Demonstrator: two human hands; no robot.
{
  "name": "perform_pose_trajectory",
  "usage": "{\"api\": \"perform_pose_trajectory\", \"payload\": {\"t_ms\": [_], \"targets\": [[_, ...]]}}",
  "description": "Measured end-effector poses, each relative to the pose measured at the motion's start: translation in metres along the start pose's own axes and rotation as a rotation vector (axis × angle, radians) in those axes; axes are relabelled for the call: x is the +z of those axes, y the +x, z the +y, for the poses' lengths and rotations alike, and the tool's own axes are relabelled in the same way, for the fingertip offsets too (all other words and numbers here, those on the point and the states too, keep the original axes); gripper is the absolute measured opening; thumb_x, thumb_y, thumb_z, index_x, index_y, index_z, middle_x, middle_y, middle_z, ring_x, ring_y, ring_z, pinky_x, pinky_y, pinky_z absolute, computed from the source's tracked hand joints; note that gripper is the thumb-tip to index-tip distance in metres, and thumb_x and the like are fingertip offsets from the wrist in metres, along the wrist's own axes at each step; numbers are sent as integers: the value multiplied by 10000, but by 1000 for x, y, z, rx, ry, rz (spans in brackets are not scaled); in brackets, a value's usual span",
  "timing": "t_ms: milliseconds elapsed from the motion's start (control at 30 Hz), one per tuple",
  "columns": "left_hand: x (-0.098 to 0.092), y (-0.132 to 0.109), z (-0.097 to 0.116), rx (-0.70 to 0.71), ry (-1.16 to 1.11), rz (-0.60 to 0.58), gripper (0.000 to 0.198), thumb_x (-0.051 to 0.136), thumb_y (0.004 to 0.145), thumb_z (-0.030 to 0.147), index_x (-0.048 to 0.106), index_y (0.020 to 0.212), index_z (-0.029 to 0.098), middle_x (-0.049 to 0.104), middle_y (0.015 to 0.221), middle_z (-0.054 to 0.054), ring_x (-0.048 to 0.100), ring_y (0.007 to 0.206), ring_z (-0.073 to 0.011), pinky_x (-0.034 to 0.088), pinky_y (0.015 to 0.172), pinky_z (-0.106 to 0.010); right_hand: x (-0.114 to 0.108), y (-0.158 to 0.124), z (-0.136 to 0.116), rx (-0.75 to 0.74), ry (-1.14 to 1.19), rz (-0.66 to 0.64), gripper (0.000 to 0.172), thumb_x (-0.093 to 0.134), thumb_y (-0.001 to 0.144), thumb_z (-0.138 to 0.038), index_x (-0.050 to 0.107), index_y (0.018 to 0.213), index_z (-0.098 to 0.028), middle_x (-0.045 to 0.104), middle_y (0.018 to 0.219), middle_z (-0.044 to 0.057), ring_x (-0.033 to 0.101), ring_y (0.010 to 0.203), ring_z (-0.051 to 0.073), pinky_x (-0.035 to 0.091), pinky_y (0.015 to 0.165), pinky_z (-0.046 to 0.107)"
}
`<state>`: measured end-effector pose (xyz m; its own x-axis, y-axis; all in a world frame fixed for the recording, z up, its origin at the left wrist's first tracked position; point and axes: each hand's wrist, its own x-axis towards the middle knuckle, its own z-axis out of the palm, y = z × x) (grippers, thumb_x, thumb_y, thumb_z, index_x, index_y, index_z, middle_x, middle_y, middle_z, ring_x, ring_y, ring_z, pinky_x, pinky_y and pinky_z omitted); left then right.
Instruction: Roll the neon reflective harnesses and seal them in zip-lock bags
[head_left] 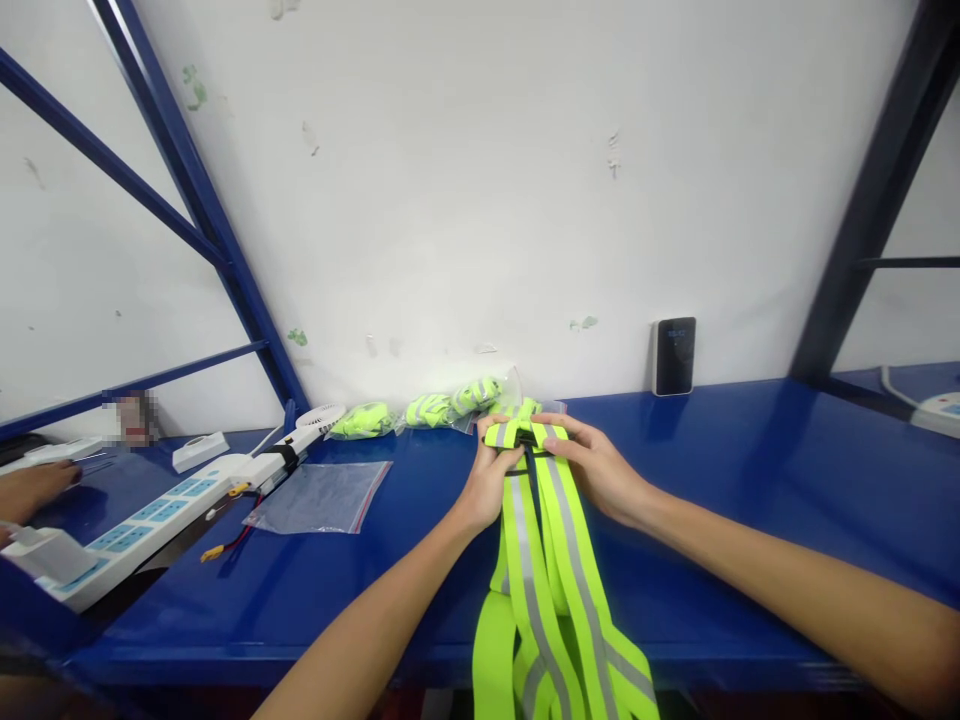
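Observation:
A neon yellow-green strap bundle with grey reflective stripes (530, 560) hangs from both hands over the front edge of the blue table (720, 500). My left hand (487, 475) pinches the left side of its folded upper end. On the right side of that end, my right hand (596, 462) grips with the thumb on top and fingers behind. A black piece shows between the two hands. Just behind them lie bagged neon bundles (427, 410), with another bagged one (364, 421) farther left.
An empty clear zip bag (319, 497) lies left of my left hand. Beyond it are a cable with yellow connectors (214, 552) and a long white power strip (161, 515). A black-and-white device (673, 356) stands by the wall. Another person's hand (45, 488) is far left.

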<state>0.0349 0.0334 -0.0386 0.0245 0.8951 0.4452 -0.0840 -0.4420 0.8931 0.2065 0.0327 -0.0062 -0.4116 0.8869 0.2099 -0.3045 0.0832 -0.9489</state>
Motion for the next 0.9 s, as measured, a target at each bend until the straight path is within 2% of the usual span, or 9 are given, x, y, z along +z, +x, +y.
{"api": "perform_pose_trajectory", "payload": {"t_ms": [133, 233, 300, 367, 467, 600, 700, 800, 900], "targets": [[2, 1, 1, -109, -284, -53, 642, 634, 722, 218, 373, 1303, 295, 590, 1160, -22, 604, 1019, -212, 489, 890, -359, -3, 4, 4, -1, 28, 6, 482, 726, 691, -275, 613, 1158, -238, 709, 982, 34, 679, 853, 244, 539, 794, 384], [4, 2, 5, -146, -338, -13, 716, 664, 746, 265, 317, 1370, 307, 596, 1245, -49, 639, 1011, -227, 513, 862, -374, -7, 6, 8, -17, 20, -10, 763, 716, 685, -198, 425, 1381, -308, 704, 1028, 18, 686, 862, 230, 548, 808, 394], [4, 3, 8, -205, -284, -20, 672, 685, 770, 324, 361, 1357, 272, 645, 1171, -75, 676, 900, -233, 537, 768, -366, -10, 8, 11, -23, -12, -8, 852, 711, 691, -175, 331, 1442, -311, 701, 1064, 26, 688, 893, 228, 546, 838, 407], [2, 4, 10, -235, -210, -48, 597, 712, 762, 379, 459, 1277, 215, 685, 1063, -91, 688, 787, -232, 540, 674, -347, -14, 10, 13, -48, -77, -15, 720, 704, 703, -185, 448, 1373, -252, 698, 1098, 46, 679, 953, 237, 534, 879, 408], [-4, 7, 10, -163, -122, -78, 528, 744, 736, 416, 541, 1162, 179, 696, 1024, -89, 688, 778, -228, 541, 655, -326, -15, 10, 15, -70, -170, -15, 516, 702, 705, -203, 595, 1209, -201, 697, 1116, 62, 677, 944, 247, 553, 839, 399], [-10, 9, 10, -62, -26, -132, 497, 707, 780, 437, 546, 1178, 185, 681, 1102, -93, 677, 927, -244, 551, 740, -326, -10, 7, 16, -25, -134, 45, 525, 714, 695, -215, 596, 1206, -223, 701, 1109, 63, 688, 852, 242, 578, 712, 380], [-10, 8, 9, -54, 3, -161, 465, 660, 825, 437, 519, 1201, 203, 668, 1130, -91, 676, 941, -242, 554, 733, -320, -5, 6, 17, -47, -64, 82, 472, 714, 685, -197, 621, 1147, -226, 708, 1099, 54, 683, 914, 245, 559, 800, 386], [-5, 4, 8, -81, -24, -191, 457, 639, 846, 418, 466, 1229, 236, 676, 1077, -67, 691, 828, -217, 554, 674, -318, -5, 8, 20, -107, -40, 126, 393, 693, 673, -160, 646, 1061, -208, 712, 1088, 44, 662, 992, 247, 514, 906, 390], [0, 2, 7, -99, -81, -196, 459, 649, 841, 394, 451, 1226, 240, 674, 1043, -58, 690, 825, -216, 557, 711, -342, -7, 9, 23, -113, -32, 163, 358, 665, 686, -155, 646, 1041, -200, 712, 1070, 49, 653, 1019, 258, 500, 925, 404]]}}
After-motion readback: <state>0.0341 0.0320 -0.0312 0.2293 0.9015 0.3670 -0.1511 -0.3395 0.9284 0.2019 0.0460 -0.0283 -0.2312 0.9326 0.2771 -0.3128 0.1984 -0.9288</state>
